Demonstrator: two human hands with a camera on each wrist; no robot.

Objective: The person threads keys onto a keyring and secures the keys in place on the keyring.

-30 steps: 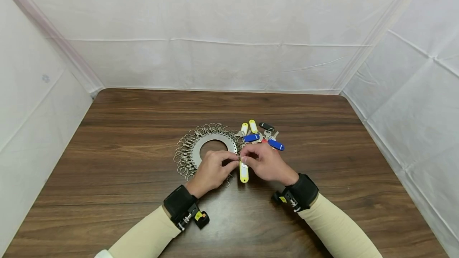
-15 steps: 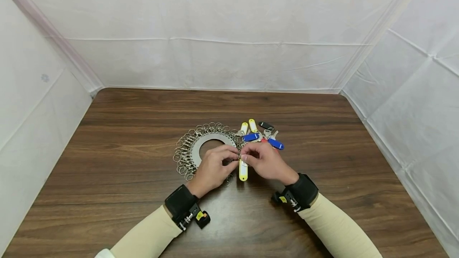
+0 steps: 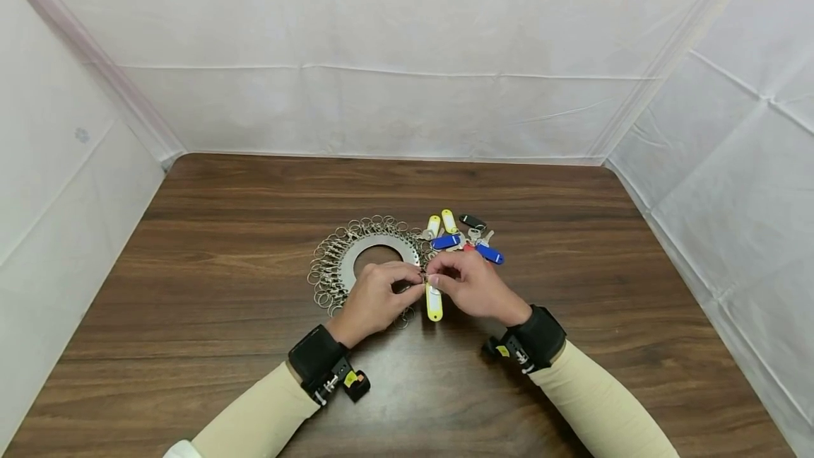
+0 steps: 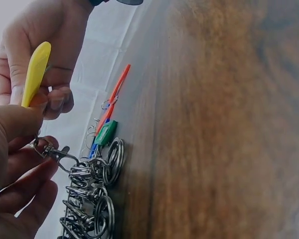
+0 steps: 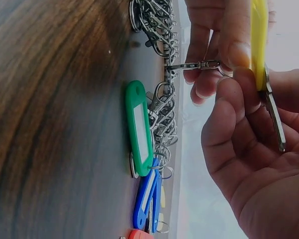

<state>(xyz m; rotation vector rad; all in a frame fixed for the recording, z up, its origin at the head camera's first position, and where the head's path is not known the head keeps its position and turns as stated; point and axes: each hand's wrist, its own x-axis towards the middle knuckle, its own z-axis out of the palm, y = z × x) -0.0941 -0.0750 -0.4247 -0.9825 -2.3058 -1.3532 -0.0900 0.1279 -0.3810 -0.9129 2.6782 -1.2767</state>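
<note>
In the head view both hands meet at the right edge of a grey metal ring plate (image 3: 348,268) hung with several clips and split rings. My left hand (image 3: 376,295) pinches the split ring (image 5: 222,70) of one clip (image 5: 197,65), thumb against forefinger. Opposite it, my right hand (image 3: 473,287) pinches the ring end of a yellow key tag (image 3: 434,304), whose other end points toward me. A metal key (image 5: 275,119) hangs beside this tag, over the right palm. The fingertips hide just where tag and split ring come together.
Beyond the right hand lie loose tags with keys: yellow (image 3: 449,220), blue (image 3: 490,254), black (image 3: 473,222) and red (image 5: 139,234). A green tag (image 5: 139,129) sits by the clips. White sheeting (image 3: 407,112) surrounds the wooden table (image 3: 222,246) at back and sides.
Both hands stay at the same spot with only slight finger shifts. The yellow key tag swings a little to the right since half a second ago.
</note>
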